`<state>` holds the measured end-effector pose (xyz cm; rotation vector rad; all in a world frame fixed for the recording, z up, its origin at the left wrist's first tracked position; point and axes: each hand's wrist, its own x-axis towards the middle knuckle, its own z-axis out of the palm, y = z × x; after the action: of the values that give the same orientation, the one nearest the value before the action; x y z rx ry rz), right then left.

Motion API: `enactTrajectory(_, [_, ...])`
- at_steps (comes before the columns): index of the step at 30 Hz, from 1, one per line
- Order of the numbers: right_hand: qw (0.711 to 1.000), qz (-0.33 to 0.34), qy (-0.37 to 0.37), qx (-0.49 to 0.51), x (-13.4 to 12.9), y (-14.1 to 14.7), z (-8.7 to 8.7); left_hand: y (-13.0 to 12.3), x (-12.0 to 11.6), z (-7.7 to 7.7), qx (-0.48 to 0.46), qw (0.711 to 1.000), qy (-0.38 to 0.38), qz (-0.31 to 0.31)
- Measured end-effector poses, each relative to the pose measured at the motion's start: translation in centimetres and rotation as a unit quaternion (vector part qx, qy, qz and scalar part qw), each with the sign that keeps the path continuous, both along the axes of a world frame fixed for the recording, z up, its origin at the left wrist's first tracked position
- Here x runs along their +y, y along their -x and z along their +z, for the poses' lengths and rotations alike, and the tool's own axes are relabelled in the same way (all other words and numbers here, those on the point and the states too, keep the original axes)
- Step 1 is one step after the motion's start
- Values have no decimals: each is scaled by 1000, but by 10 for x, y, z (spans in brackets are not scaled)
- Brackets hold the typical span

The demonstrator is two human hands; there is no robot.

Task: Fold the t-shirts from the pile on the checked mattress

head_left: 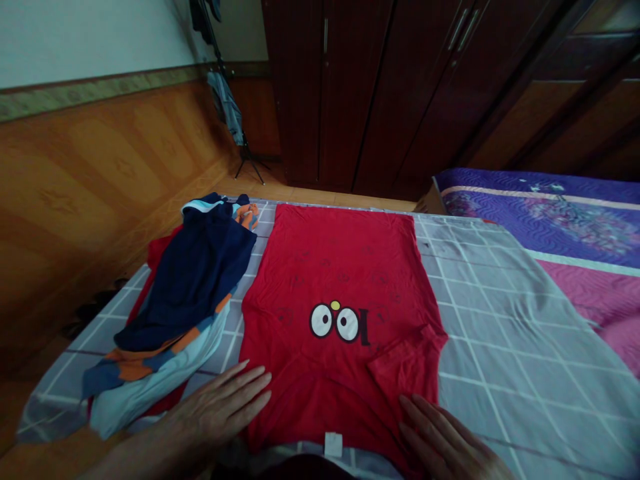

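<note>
A red T-shirt (pixel 320 260) lies spread on the grey checked bed sheet (pixel 493 313), its neckline and white tag (pixel 333 444) toward me. Two round cartoon eyes and a yellow dot are printed on it. The sleeve on the right is folded inward over the shirt. My left hand (pixel 235 400) rests at the shirt's lower left edge, fingers stretched out. At the lower right, my right hand (pixel 445 433) lies flat on the red cloth near the shoulder, fingers extended. Neither hand grips anything.
Left of the shirt is a pile of clothes (pixel 195 273), navy on top, with orange, light blue and red pieces. A purple and pink quilted cover (pixel 550 213) lies at the right. Beyond the bed stand a dark wardrobe (pixel 350 100) and a clothes stand (pixel 245 150).
</note>
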<state>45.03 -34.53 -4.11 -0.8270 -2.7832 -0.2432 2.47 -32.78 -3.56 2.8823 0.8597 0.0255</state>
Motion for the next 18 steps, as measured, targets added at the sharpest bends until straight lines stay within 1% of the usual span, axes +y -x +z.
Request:
enactTrajectory(2, [1000,1,14,5,0,0,0,2,2,-10,-27,999,-27,-11])
enactTrajectory(4, [999,-10,30,12,-2,-2,-1,3,5,-14,-39,998,-41,-15])
enactTrajectory(9, [997,-2,71,-5,-8,-8,-9,2,10,-8,-33,997,-55,-36])
enactTrajectory(12, [990,-33,121,58,-3,-4,-12,0,14,-4,-75,996,-36,-37])
enactTrajectory(13, [985,-48,141,87,0,-2,-10,0,16,-1,-94,995,-18,-27])
enactTrajectory(15, [971,-70,182,137,5,2,0,-1,22,10,-129,991,23,15])
enactTrajectory(18, [955,-84,217,184,12,4,27,1,34,33,-164,980,89,71])
